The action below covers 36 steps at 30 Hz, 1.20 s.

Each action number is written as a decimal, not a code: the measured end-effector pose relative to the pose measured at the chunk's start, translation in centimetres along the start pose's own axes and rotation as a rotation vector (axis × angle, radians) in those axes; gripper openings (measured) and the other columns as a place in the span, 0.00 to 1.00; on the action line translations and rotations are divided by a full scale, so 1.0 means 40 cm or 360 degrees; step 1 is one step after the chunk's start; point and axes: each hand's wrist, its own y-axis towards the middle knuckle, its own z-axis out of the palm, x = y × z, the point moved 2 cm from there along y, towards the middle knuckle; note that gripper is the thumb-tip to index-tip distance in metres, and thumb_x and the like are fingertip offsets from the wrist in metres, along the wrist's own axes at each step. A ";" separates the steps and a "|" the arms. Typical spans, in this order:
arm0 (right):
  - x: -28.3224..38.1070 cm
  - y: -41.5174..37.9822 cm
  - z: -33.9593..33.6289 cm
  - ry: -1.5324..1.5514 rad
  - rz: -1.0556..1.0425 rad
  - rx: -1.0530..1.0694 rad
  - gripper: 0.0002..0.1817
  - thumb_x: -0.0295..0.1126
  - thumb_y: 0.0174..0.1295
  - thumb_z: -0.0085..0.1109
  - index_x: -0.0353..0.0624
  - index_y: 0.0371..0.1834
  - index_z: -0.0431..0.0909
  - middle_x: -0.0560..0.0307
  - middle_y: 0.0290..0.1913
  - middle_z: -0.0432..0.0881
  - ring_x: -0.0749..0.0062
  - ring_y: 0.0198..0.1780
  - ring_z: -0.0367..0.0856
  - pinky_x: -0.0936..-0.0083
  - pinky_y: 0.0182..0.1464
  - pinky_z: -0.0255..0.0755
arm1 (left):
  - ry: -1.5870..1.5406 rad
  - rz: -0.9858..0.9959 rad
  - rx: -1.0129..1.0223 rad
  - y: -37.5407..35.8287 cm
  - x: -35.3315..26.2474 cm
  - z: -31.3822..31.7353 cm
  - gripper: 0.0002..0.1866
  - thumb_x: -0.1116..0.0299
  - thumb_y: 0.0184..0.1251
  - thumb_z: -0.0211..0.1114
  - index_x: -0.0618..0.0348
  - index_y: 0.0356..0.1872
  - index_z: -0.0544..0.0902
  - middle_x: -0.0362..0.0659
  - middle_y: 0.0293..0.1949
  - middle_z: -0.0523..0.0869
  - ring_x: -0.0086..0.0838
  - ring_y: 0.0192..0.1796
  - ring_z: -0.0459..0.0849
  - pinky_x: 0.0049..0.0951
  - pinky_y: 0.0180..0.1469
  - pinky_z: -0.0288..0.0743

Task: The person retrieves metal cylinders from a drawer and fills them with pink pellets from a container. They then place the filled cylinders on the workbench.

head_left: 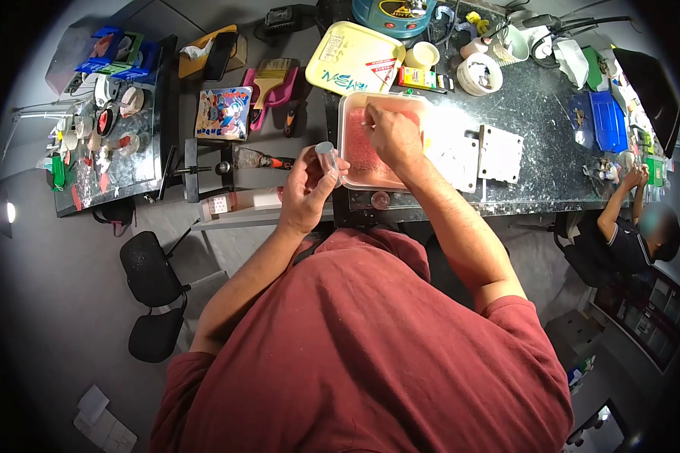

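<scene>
Left fingers [324, 188] grip a clear cup [326, 153] beside the tub [342, 143]; it looks light, stiff and slippery, best held round its sides. Whether the right fingers [375, 114], over the pink grains [361, 149], are closed, I cannot tell.

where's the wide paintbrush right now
In the head view, the wide paintbrush is up and to the left of the left hand, on the pink dustpan, between the cartoon-printed box and the yellow tray.

At left, a black chair [149, 268] stands on grey floor [60, 302]. At right, a person [629, 248] sits near a blue tray [607, 122].
</scene>
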 end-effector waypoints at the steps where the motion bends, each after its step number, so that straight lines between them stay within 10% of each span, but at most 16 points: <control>1: 0.005 0.000 0.015 0.0096 -0.0112 0.0009 0.10 0.32 0.63 0.54 0.40 0.45 0.76 0.42 0.31 0.84 0.46 0.35 0.85 0.53 0.38 0.78 | 0.0000 -0.0005 0.0003 0.001 0.001 -0.001 0.19 0.67 0.72 0.59 0.64 0.58 0.70 0.48 0.48 0.83 0.27 0.49 0.83 0.30 0.55 0.77; 7: 0.005 -0.017 0.020 0.0363 -0.0290 0.0230 0.06 0.32 0.59 0.56 0.44 0.36 0.80 0.45 0.31 0.85 0.46 0.36 0.84 0.53 0.38 0.76 | -0.0048 0.0021 0.0014 0.003 0.005 0.001 0.19 0.67 0.72 0.58 0.63 0.59 0.70 0.49 0.49 0.83 0.27 0.50 0.82 0.29 0.56 0.76; 12: -0.021 -0.031 0.032 0.0990 0.0091 0.1045 0.13 0.30 0.52 0.66 0.46 0.43 0.86 0.56 0.31 0.87 0.70 0.32 0.85 0.72 0.37 0.77 | -0.0004 0.0043 -0.0006 0.000 -0.009 0.007 0.20 0.72 0.69 0.62 0.62 0.59 0.71 0.46 0.51 0.81 0.26 0.53 0.80 0.27 0.57 0.73; 18: -0.030 -0.051 -0.050 0.1777 0.0352 0.1178 0.12 0.28 0.55 0.67 0.41 0.44 0.85 0.64 0.38 0.85 0.85 0.36 0.80 0.85 0.33 0.69 | 0.0366 0.0284 -0.0182 0.007 -0.042 0.017 0.18 0.69 0.66 0.68 0.59 0.55 0.79 0.43 0.56 0.80 0.23 0.53 0.79 0.25 0.57 0.72; 28: -0.037 -0.071 -0.129 0.1191 0.0561 0.0735 0.13 0.32 0.59 0.65 0.37 0.45 0.84 0.54 0.40 0.89 0.73 0.39 0.87 0.72 0.40 0.79 | 0.0582 0.0251 0.0049 0.069 -0.006 0.048 0.19 0.72 0.69 0.65 0.63 0.59 0.77 0.44 0.52 0.85 0.26 0.56 0.81 0.28 0.63 0.69; 33: -0.014 -0.075 -0.072 0.0441 0.0118 0.0293 0.14 0.36 0.57 0.66 0.37 0.39 0.83 0.38 0.32 0.85 0.46 0.38 0.86 0.58 0.44 0.79 | 0.0549 0.0223 -0.0048 0.080 -0.006 0.049 0.18 0.70 0.69 0.66 0.61 0.58 0.78 0.42 0.50 0.86 0.24 0.52 0.82 0.26 0.60 0.71; 36: 0.004 -0.073 -0.040 0.0291 -0.0045 0.0298 0.13 0.37 0.57 0.64 0.37 0.36 0.82 0.38 0.31 0.84 0.46 0.37 0.86 0.56 0.43 0.79 | 0.0461 0.0238 -0.0092 0.076 -0.009 0.048 0.18 0.68 0.68 0.67 0.60 0.57 0.79 0.40 0.49 0.85 0.22 0.51 0.81 0.25 0.57 0.72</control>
